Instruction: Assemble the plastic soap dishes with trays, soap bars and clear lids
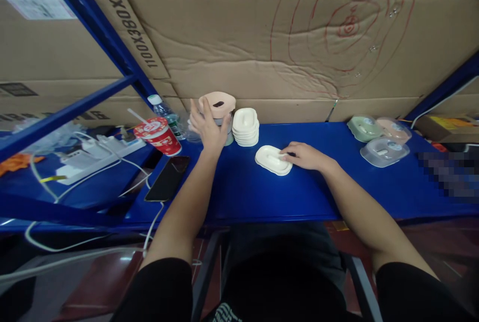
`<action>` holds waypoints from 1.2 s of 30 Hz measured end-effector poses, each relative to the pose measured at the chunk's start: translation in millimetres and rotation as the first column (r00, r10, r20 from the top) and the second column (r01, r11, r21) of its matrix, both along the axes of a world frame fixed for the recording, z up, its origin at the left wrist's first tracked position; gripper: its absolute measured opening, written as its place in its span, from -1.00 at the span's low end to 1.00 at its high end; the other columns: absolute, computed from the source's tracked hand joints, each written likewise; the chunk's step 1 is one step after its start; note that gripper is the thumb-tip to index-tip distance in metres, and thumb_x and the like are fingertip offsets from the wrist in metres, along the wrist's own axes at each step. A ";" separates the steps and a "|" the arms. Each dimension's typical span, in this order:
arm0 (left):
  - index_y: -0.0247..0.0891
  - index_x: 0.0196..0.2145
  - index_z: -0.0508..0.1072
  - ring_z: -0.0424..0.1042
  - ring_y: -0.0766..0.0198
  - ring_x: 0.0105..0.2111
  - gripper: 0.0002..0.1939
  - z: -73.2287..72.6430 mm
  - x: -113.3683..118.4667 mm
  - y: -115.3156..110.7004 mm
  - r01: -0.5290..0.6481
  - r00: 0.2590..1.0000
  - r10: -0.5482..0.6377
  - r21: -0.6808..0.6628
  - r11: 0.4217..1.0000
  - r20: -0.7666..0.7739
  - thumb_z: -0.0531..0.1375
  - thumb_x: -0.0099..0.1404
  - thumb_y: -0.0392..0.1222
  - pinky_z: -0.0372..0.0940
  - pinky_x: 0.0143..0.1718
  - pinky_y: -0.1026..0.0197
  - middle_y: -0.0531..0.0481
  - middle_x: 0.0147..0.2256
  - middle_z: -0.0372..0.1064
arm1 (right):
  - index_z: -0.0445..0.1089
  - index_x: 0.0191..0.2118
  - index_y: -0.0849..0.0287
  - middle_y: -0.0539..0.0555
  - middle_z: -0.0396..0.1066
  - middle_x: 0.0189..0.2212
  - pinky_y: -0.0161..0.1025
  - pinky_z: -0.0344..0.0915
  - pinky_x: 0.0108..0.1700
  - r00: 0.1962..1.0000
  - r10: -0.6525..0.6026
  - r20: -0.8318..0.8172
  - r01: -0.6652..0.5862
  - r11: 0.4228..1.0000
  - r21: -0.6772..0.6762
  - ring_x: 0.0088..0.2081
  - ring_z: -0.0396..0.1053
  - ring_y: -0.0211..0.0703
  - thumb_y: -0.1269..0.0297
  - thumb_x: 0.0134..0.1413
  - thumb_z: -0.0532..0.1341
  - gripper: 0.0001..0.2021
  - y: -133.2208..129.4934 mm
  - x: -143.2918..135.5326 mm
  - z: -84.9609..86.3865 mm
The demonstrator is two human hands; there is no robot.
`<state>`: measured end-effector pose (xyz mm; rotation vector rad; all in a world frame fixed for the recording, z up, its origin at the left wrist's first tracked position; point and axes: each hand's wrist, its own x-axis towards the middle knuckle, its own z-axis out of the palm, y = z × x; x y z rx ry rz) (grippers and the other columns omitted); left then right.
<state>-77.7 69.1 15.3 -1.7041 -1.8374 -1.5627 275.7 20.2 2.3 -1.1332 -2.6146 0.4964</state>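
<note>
My left hand (210,126) is curled round the side of a pink container (226,103) with a dark oval mark, at the top of a stack beside the cardboard. Below it, grey and green pieces are partly hidden by the hand. To the right of that stack stands a pile of several cream lids (246,127). One more cream lid (270,161) lies flat on the blue table, and my right hand (303,155) pinches its raised middle from the right with thumb and fingers.
A red cup (160,137) with a straw, a bottle (160,107) and a phone (167,179) are at the left, near a power strip (101,158) and cables. Clear-covered green (363,128), pink (394,130) and grey containers (384,152) sit at the right. Cardboard (224,37) rises behind.
</note>
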 end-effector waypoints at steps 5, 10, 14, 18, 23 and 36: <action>-0.24 0.47 0.21 -0.05 -0.34 0.51 -0.16 -1.4 -10.1 1.6 0.066 0.998 -0.066 0.007 0.998 0.023 0.20 0.42 0.26 -0.15 0.47 -0.46 -0.42 0.53 -0.11 | 0.58 0.15 0.12 0.16 0.61 -0.14 -0.08 0.36 -0.06 0.998 -0.036 0.048 0.038 0.998 -0.049 -0.14 0.53 0.03 -0.08 0.40 0.24 -0.55 -6.7 -3.0 10.1; -0.20 0.34 0.35 0.10 -0.21 0.45 -0.29 0.1 -18.3 4.4 0.058 0.997 -0.061 0.078 0.995 0.039 0.31 0.34 0.13 -0.05 0.48 -0.31 -0.35 0.40 0.14 | 0.57 0.13 0.09 0.02 0.59 -0.25 -0.18 0.31 -0.19 1.000 -0.015 0.014 0.017 0.982 -0.188 -0.24 0.51 -0.05 -0.05 -0.02 0.55 -0.39 -6.6 0.5 9.1; -0.23 0.33 0.37 0.11 -0.26 0.43 -0.24 1.8 -14.7 4.7 -0.008 0.998 0.002 0.090 0.996 0.066 0.39 0.27 0.08 -0.04 0.47 -0.30 -0.37 0.36 0.13 | 0.61 -0.05 0.10 -0.02 0.53 -0.35 -0.23 0.27 -0.23 1.000 0.009 -0.007 -0.011 0.974 -0.225 -0.33 0.46 -0.15 0.25 0.08 0.45 -0.72 -2.2 3.7 4.7; -0.20 0.41 0.29 0.03 -0.31 0.46 -0.09 6.0 -11.8 1.4 -0.030 0.998 0.028 0.037 0.999 0.063 0.42 0.21 0.13 -0.08 0.48 -0.32 -0.37 0.41 0.06 | 0.60 -0.16 0.13 -0.02 0.51 -0.39 -0.24 0.24 -0.26 0.997 0.032 -0.071 -0.046 0.978 -0.205 -0.37 0.42 -0.18 0.28 0.15 0.39 -0.86 0.4 3.1 2.1; -0.28 0.47 0.19 -0.05 -0.31 0.51 -0.05 5.9 -9.3 -13.3 -0.005 1.000 0.003 0.039 0.999 0.031 0.33 0.30 0.21 -0.15 0.49 -0.33 -0.43 0.47 -0.02 | 0.58 -0.18 0.13 -0.04 0.42 -0.45 -0.24 0.21 -0.28 0.962 0.013 -0.273 -0.035 0.997 -0.075 -0.42 0.33 -0.20 0.08 0.25 0.35 -0.78 -3.0 0.7 7.2; -0.43 0.50 0.05 -0.15 -0.34 0.54 0.03 -9.8 8.4 -23.6 -0.039 0.998 0.040 -0.016 0.999 0.057 0.33 0.27 0.13 -0.19 0.49 -0.37 -0.56 0.53 -0.17 | 0.56 -0.03 0.13 0.15 0.59 -0.12 -0.15 0.27 -0.13 0.994 -0.033 -0.101 0.067 0.930 0.363 -0.14 0.49 -0.02 0.27 0.37 0.28 -0.84 37.8 -87.5 69.3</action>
